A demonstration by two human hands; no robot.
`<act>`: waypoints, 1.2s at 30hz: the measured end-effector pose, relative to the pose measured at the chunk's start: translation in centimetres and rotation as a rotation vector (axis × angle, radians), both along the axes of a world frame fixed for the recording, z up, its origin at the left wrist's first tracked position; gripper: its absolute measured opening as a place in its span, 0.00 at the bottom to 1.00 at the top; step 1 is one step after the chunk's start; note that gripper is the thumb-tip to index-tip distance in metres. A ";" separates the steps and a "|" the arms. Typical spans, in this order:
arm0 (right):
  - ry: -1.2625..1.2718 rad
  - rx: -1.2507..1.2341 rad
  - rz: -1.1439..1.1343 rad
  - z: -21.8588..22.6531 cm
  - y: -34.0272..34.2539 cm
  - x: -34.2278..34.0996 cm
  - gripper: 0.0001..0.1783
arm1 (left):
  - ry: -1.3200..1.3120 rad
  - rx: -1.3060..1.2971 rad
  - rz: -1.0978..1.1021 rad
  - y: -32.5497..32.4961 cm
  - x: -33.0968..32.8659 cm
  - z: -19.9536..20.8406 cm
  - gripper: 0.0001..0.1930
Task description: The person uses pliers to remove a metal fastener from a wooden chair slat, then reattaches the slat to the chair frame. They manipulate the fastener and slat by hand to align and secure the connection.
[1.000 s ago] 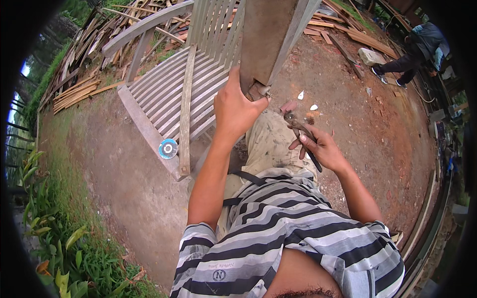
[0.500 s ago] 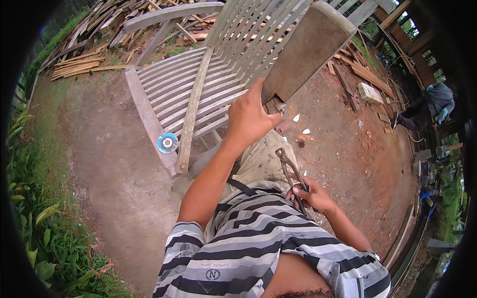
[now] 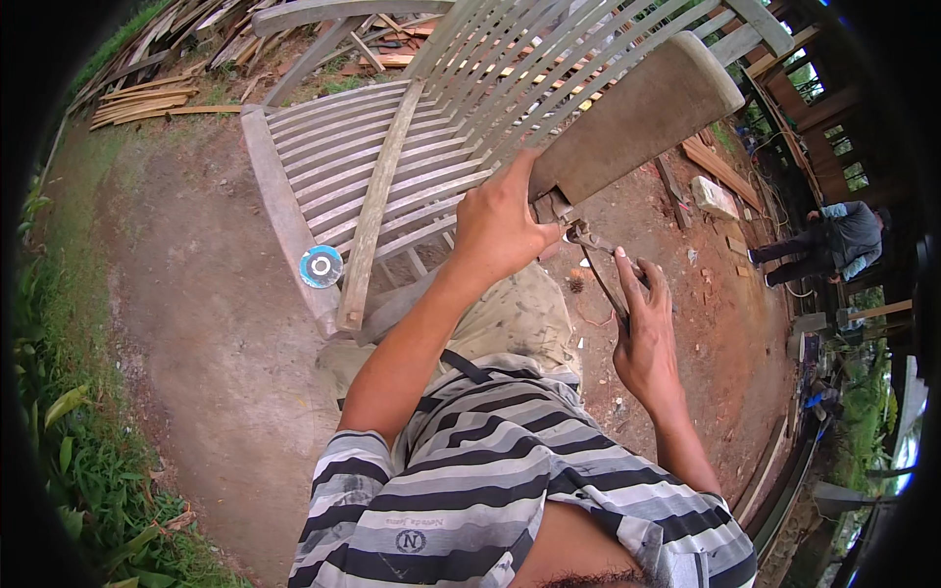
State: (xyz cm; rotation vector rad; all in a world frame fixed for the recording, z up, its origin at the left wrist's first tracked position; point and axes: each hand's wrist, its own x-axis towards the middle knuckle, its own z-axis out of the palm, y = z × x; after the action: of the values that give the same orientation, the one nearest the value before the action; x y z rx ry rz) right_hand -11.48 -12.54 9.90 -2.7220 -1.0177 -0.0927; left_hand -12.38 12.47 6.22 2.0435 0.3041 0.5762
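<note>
A weathered slatted wooden bench [image 3: 382, 147] stands tilted in front of me. My left hand [image 3: 502, 218] is closed round the near end of its broad armrest [image 3: 642, 122], thumb toward the notched corner. In my right hand [image 3: 644, 328] is a pair of metal pincers [image 3: 593, 240], their jaws up at the notched end, close to my left thumb. Whether the jaws grip anything there is too small to tell. A loose wooden bar [image 3: 382, 201] lies across the seat slats. Beside its lower end, a blue-rimmed grinding disc [image 3: 321, 266] rests on the seat's front rail.
Piled timber offcuts [image 3: 147, 103] lie at the far left. A pale block [image 3: 715, 197] and planks [image 3: 720, 171] sit on the dirt to the right. Another person [image 3: 833, 240] stands at the far right near a wooden structure. Green plants [image 3: 78, 461] border the left.
My right hand has lifted the pincers from beside my waist to the armrest's notched end. My left hand keeps its hold. The person at the right has straightened up.
</note>
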 end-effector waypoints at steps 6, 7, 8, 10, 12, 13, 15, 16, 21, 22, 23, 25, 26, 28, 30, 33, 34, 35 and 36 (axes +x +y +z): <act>-0.052 -0.008 -0.023 0.5 1.0 -0.9 0.54 | -0.058 0.028 0.020 0.0 0.4 -0.9 0.43; -0.057 -0.009 -0.020 0.4 1.0 -1.0 0.53 | -0.065 0.023 0.019 -0.1 0.4 -1.0 0.43; -0.065 -0.010 -0.015 0.3 0.9 -1.1 0.52 | -0.060 0.028 0.018 -0.1 0.4 -1.1 0.43; -0.082 -0.014 -0.009 -0.1 0.8 -1.2 0.50 | -0.050 0.037 0.014 -0.2 0.5 -1.1 0.42; -0.099 -0.073 -0.022 0.3 1.0 -1.5 0.46 | -0.050 0.037 -0.002 0.0 0.4 -1.1 0.42; -0.108 -0.102 -0.028 0.5 1.1 -1.6 0.44 | -0.050 0.037 -0.009 0.1 0.4 -1.1 0.42; -0.123 -0.131 -0.042 0.7 1.4 -1.9 0.43 | -0.080 0.045 -0.027 0.3 0.5 -1.1 0.43; -0.132 -0.146 -0.050 0.7 1.6 -2.1 0.43 | -0.096 0.049 -0.036 0.4 0.6 -1.1 0.43; -0.136 -0.175 -0.091 0.5 1.7 -3.0 0.43 | -0.105 0.054 -0.076 0.5 0.6 -1.0 0.45; -0.128 -0.180 -0.097 0.5 1.7 -3.1 0.43 | -0.103 0.050 -0.089 0.5 0.6 -1.1 0.45; -0.078 -0.162 -0.093 0.8 2.0 -3.2 0.43 | -0.111 0.053 -0.094 0.6 0.6 -1.1 0.45; 0.020 -0.129 -0.087 1.4 2.4 -3.5 0.43 | -0.128 0.057 -0.106 0.8 0.6 -1.3 0.46; -0.008 -0.152 -0.093 1.3 2.5 -3.5 0.44 | -0.131 0.058 -0.105 0.8 0.6 -1.5 0.46; -0.068 -0.197 -0.101 1.1 2.7 -3.4 0.45 | -0.138 0.060 -0.100 0.8 0.8 -1.7 0.46; -0.097 -0.224 -0.099 1.2 2.9 -3.3 0.46 | -0.133 0.049 -0.106 0.7 0.9 -1.7 0.44; -0.131 -0.225 -0.104 1.1 3.2 -3.4 0.47 | -0.133 0.044 -0.109 0.6 1.0 -1.8 0.43; -0.140 -0.220 -0.108 1.0 3.2 -3.4 0.47 | -0.133 0.043 -0.111 0.6 1.1 -1.9 0.42; -0.131 -0.210 -0.118 0.8 3.3 -3.2 0.45 | -0.145 0.043 -0.115 0.6 1.1 -2.0 0.42; -0.120 -0.198 -0.125 0.4 3.4 -2.9 0.44 | -0.154 0.046 -0.117 0.6 1.2 -2.1 0.41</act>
State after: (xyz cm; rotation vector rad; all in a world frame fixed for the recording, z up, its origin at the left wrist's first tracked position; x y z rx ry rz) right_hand -14.35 -9.10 10.31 -2.9923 -0.9313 -0.1883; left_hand -11.20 13.08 4.10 2.0317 0.0796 0.6688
